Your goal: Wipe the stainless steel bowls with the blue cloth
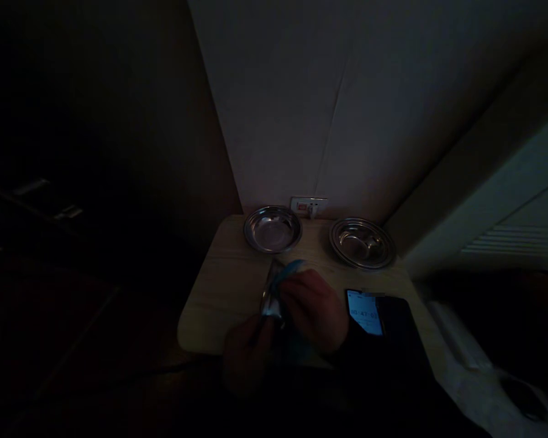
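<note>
In the dim head view, my left hand (246, 350) grips the near edge of a shiny metal dish (269, 301), tilted so that it shows nearly edge-on. My right hand (315, 307) is closed around a blue cloth (292, 267) and presses it against the dish's right side. Part of the cloth hangs below, dark and hard to make out. My palms and much of the dish are hidden. Beyond my hands a round metal plate (274, 231) lies on the light wooden table (214, 292).
At the back right sits a stack of metal plates (360, 243). A lit phone (364, 311) showing a timer lies right of my right hand, with a dark case beside it. A wall socket (309, 205) holding a plug is behind the table, against the wall.
</note>
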Demonstrator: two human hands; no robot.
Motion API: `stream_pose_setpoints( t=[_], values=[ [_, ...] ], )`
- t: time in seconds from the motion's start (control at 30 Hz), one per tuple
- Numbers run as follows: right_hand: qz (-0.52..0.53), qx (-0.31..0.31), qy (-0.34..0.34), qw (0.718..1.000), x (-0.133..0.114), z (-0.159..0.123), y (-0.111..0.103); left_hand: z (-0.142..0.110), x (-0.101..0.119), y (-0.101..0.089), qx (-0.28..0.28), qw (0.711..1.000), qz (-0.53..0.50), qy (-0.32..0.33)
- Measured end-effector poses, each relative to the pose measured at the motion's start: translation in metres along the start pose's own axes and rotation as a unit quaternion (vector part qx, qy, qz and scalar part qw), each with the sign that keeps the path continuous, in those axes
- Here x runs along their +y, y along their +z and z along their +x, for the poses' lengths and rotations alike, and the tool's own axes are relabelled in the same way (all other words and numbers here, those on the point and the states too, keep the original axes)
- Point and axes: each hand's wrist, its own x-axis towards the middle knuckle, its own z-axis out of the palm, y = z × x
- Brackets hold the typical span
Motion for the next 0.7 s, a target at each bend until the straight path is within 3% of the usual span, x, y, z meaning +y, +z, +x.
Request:
stream_pose_setpoints(
  t=[0.2, 0.37, 0.7],
  values=[
    [0.015, -0.021, -0.051, 0.998, -0.006, 0.0, 0.007, 0.007, 0.001, -0.006, -0.005, 1.0, -0.013, -0.01],
    [0.002, 0.005, -0.021, 1.0, 0.0, 0.012, 0.009, 0.008, -0.002, -0.01, 0.003, 1.0, 0.002, -0.021],
    [-0.008, -0.033, -0.03, 0.999, 0.003, 0.014, 0.0, 0.006, 0.002, -0.004, -0.009, 1.0, -0.013, -0.017]
  ],
)
